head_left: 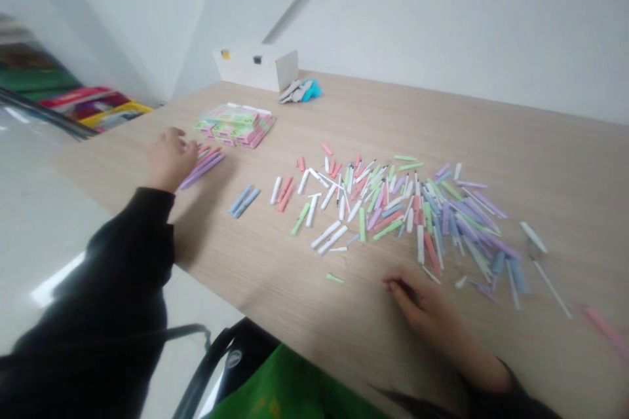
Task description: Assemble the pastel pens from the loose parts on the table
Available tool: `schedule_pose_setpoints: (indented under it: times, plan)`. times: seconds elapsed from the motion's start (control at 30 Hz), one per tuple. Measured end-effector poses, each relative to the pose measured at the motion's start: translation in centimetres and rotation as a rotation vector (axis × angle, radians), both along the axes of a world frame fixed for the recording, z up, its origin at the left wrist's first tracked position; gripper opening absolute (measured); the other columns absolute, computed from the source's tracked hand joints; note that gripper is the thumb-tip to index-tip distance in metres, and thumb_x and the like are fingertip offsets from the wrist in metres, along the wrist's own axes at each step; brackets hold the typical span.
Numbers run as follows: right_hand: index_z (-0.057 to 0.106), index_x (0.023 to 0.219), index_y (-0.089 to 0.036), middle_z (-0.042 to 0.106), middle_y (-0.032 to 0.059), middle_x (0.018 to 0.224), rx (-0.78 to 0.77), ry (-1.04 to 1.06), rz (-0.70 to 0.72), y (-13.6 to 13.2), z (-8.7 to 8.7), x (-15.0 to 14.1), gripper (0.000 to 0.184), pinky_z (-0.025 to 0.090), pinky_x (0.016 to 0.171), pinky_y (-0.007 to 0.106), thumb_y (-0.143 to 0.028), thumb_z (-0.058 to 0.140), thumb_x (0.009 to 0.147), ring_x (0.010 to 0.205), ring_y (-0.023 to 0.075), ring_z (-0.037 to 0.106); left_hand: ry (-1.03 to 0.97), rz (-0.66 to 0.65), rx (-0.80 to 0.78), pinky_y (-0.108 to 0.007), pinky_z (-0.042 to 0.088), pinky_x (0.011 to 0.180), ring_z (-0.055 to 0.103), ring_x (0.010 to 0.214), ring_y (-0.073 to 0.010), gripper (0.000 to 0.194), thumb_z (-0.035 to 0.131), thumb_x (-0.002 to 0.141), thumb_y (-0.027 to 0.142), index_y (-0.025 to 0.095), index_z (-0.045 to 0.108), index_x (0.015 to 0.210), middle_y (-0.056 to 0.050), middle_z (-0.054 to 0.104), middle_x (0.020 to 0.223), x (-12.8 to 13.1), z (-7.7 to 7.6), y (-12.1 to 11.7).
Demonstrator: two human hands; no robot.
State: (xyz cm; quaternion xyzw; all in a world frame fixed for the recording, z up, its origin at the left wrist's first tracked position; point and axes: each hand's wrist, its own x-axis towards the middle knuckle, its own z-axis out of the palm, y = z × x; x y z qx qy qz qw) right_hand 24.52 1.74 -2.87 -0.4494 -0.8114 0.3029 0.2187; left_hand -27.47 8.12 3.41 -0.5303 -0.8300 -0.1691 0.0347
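The fingers (181,141) of the person's left hand (170,160) curl loosely downward, just beside a small bunch of purple and pink pen pieces (202,167), and the camera can't settle whether they grip anything. The right hand (417,301) lies near the worktop's front edge, its fingers (399,289) bent together around a dark sliver, though whether that sliver is held is hard to tell. Between the hands, a pair of blue pen pieces (244,202) lies apart from a wide, loose scatter of slim pastel and white pen pieces (393,209) across the middle of the pale wood-grain worktop (550,144). A lone pink piece (607,332) sits near the right edge. Toward the far edge stand a shrink-wrapped stack of pink and green packets (234,126), a white box (258,67) and a crumpled grey and blue bundle (299,90). Plain white walls (442,26) rise behind the worktop. Off its left side, a glossy pale floor (44,222) runs toward shelved, brightly coloured goods (93,107), while a green bag (289,386) with black straps (206,357) sits below the front edge.
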Motion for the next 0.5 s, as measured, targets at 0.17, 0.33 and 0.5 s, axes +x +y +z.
schedule_pose_setpoints:
  times: [0.17,0.33,0.5]
  plan:
    - [0.064,0.090,-0.022,0.069,0.0052,0.081,-0.011,0.009,0.042,-0.3,-0.3,0.1,0.019,0.053,0.068,0.037,-0.021,0.046,0.095,0.075,0.0217,0.066,-0.032,-0.112,-0.225,-0.029,0.041,0.071,0.060,0.081,-0.0211,0.040,0.049,0.089,0.047,0.012,0.068,0.093,-0.008,0.071,0.089,4.0,-1.1,-1.9]
    - [0.064,0.089,-0.024,0.069,0.0052,0.082,0.005,0.030,0.055,-0.3,-0.1,-0.1,0.016,0.054,0.069,0.037,-0.021,0.049,0.094,0.077,0.0217,0.066,-0.137,-0.170,-0.351,-0.031,0.036,0.059,0.060,0.066,-0.0235,0.037,0.056,0.078,0.056,0.020,0.063,0.076,-0.007,0.068,0.073,5.8,-3.7,-2.0]
    - [0.063,0.089,-0.023,0.070,0.0072,0.083,0.027,0.019,0.062,-0.3,0.2,-0.1,0.017,0.054,0.070,0.040,-0.017,0.047,0.093,0.078,0.0239,0.067,-0.204,-0.225,-0.283,-0.031,0.033,0.059,0.054,0.059,-0.0216,0.030,0.059,0.077,0.048,0.021,0.056,0.064,-0.005,0.062,0.063,5.7,-4.3,-1.1]
